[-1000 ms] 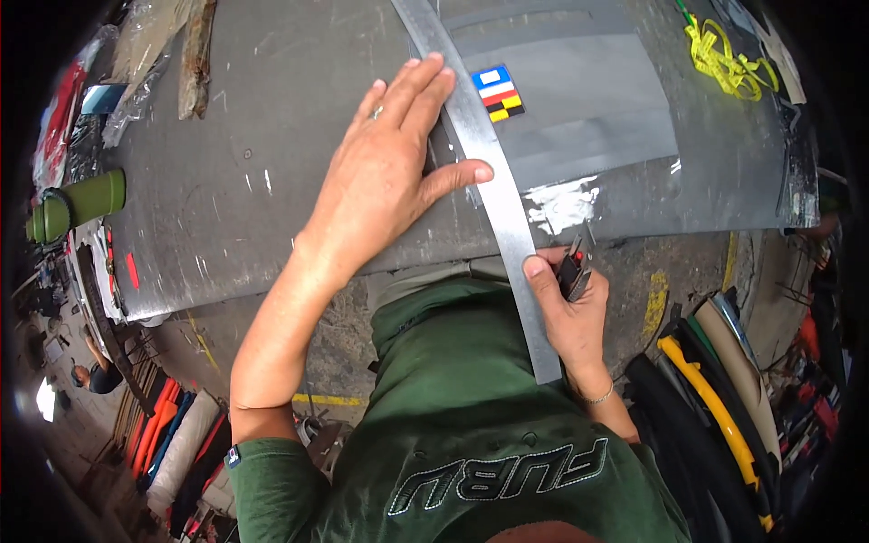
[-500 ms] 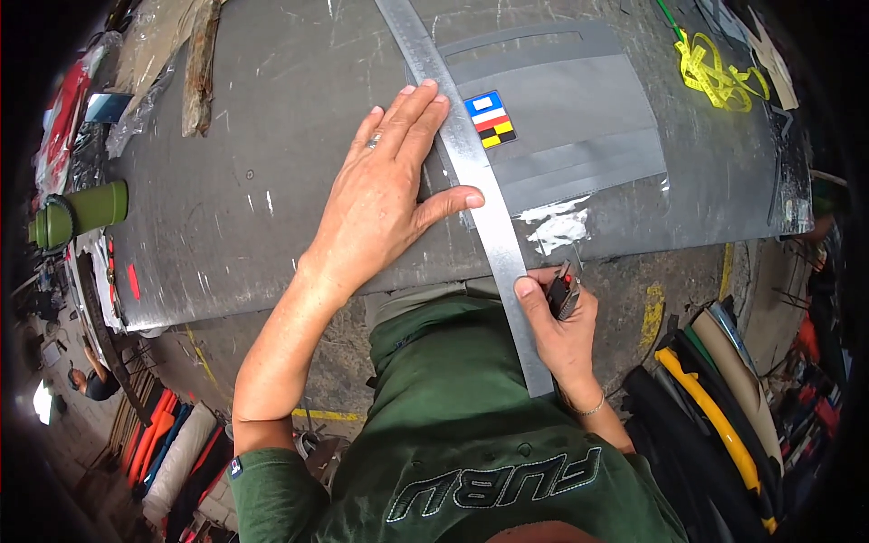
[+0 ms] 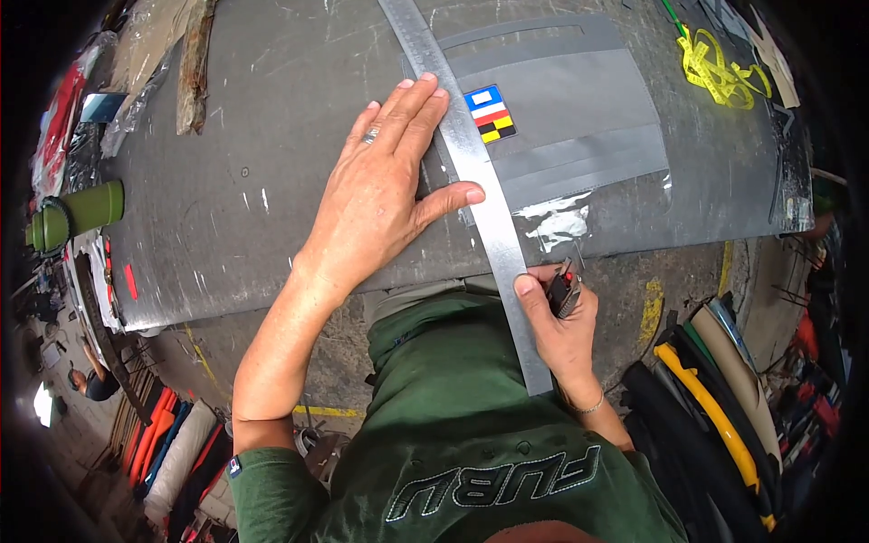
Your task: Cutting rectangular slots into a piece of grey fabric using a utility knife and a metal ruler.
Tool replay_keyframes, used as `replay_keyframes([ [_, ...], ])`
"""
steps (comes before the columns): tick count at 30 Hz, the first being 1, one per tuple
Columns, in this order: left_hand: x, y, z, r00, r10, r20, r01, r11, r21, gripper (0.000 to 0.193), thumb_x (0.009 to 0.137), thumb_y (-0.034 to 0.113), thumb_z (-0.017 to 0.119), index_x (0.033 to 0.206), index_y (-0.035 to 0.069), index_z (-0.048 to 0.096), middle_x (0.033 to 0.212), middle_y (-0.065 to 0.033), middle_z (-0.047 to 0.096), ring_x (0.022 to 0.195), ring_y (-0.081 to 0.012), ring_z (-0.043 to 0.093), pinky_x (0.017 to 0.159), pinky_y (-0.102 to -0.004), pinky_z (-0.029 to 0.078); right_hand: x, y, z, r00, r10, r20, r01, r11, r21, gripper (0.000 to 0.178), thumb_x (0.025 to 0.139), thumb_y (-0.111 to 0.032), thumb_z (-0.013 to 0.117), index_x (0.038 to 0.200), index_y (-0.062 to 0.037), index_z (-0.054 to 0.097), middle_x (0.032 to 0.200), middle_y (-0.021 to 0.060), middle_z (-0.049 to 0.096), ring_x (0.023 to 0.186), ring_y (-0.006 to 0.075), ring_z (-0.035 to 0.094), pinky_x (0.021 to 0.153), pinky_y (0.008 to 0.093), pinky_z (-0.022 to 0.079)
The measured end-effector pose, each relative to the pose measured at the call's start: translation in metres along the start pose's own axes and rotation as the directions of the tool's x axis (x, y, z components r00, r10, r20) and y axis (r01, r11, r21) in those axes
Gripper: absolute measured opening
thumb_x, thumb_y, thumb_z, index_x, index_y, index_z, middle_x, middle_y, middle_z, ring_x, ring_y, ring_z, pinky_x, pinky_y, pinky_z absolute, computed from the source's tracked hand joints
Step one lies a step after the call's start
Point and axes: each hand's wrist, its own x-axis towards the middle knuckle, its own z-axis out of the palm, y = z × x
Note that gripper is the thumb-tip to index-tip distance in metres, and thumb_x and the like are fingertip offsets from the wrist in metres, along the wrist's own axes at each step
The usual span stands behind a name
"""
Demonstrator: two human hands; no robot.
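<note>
My left hand (image 3: 385, 195) lies flat with spread fingers on a long steel ruler (image 3: 471, 172), pressing it onto a grey sheet (image 3: 579, 118) on the dark worktable (image 3: 253, 181). A small patch of blue, white, red, yellow and black stripes (image 3: 490, 113) sits just right of the ruler. My right hand (image 3: 561, 321) is at the table's near edge, closed around a small red and black utility knife (image 3: 563, 291) right beside the ruler's lower end. The ruler overhangs the table edge toward my green shirt.
A yellow tangled strap (image 3: 715, 68) lies at the table's far right. A green cylinder (image 3: 77, 213) sits off the left end. Rolls of material stand on the floor at right (image 3: 715, 398) and lower left (image 3: 176, 448). A wooden strip (image 3: 195, 63) lies far left.
My right hand with the knife has slid toward me along the ruler, from the sheet's edge down to the table's near edge. The left hand stays pressed on the ruler.
</note>
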Motion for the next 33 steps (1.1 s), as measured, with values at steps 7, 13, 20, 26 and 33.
replay_keyframes([
  [7, 0.014, 0.007, -0.018, 0.998, 0.053, 0.031, -0.055, 0.995, 0.087, 0.084, 0.082, 0.051, 0.079, 0.144, 0.001, 0.053, 0.146, -0.0188, 0.054, 0.135, -0.0372, 0.052, 0.114, -0.0463, 0.041, 0.001, -0.003, -0.001, 1.000, -0.004, -0.015, 0.003, 0.997, -0.077, 0.019, 0.096, -0.016, 0.076, 0.097, 0.0023, 0.072, 0.080, -0.0043, 0.062, 0.075, 0.0046, 0.052, 0.068, 0.0236, 0.043],
  [13, 0.020, 0.005, -0.020, 0.995, 0.076, 0.059, -0.081, 0.994, 0.077, 0.081, 0.084, 0.051, 0.078, 0.140, -0.002, 0.054, 0.143, -0.0214, 0.054, 0.133, -0.0389, 0.052, 0.113, -0.0499, 0.041, 0.003, -0.008, 0.003, 0.999, -0.050, -0.018, 0.048, 0.994, -0.094, 0.019, 0.096, -0.017, 0.076, 0.098, 0.0020, 0.073, 0.082, -0.0042, 0.065, 0.077, 0.0049, 0.053, 0.072, 0.0240, 0.045],
  [20, 0.040, 0.037, -0.047, 0.957, -0.052, 0.287, 0.047, 0.999, 0.024, 0.071, 0.085, 0.029, 0.082, 0.132, -0.012, 0.048, 0.126, -0.0293, 0.052, 0.117, -0.0441, 0.058, 0.100, -0.0441, 0.051, 0.002, -0.010, 0.000, 0.997, -0.069, -0.042, 0.063, 0.992, -0.113, 0.018, 0.096, -0.016, 0.076, 0.097, 0.0013, 0.072, 0.079, -0.0048, 0.063, 0.077, 0.0047, 0.053, 0.070, 0.0238, 0.045],
  [26, 0.049, 0.047, -0.050, 0.960, -0.050, 0.276, 0.029, 0.996, 0.079, 0.075, 0.082, 0.030, 0.083, 0.131, -0.015, 0.050, 0.133, -0.0326, 0.053, 0.126, -0.0455, 0.055, 0.106, -0.0444, 0.048, -0.009, -0.024, -0.016, 0.999, -0.030, -0.044, 0.012, 0.933, -0.360, 0.036, 0.092, -0.009, 0.077, 0.123, -0.0010, 0.061, 0.087, -0.0021, 0.061, 0.080, 0.0081, 0.058, 0.073, 0.0239, 0.047],
  [33, 0.030, -0.019, 0.007, 0.959, 0.283, -0.033, -0.283, 0.959, 0.000, 0.086, 0.085, 0.036, 0.080, 0.136, -0.023, 0.043, 0.147, -0.0414, 0.043, 0.144, -0.0475, 0.042, 0.119, -0.0452, 0.038, -0.015, -0.064, -0.016, 0.985, -0.161, 0.057, 0.171, 0.930, -0.325, 0.063, 0.096, 0.011, 0.056, 0.157, 0.0010, 0.038, 0.139, 0.0215, 0.061, 0.093, 0.0233, 0.071, 0.076, 0.0365, 0.057],
])
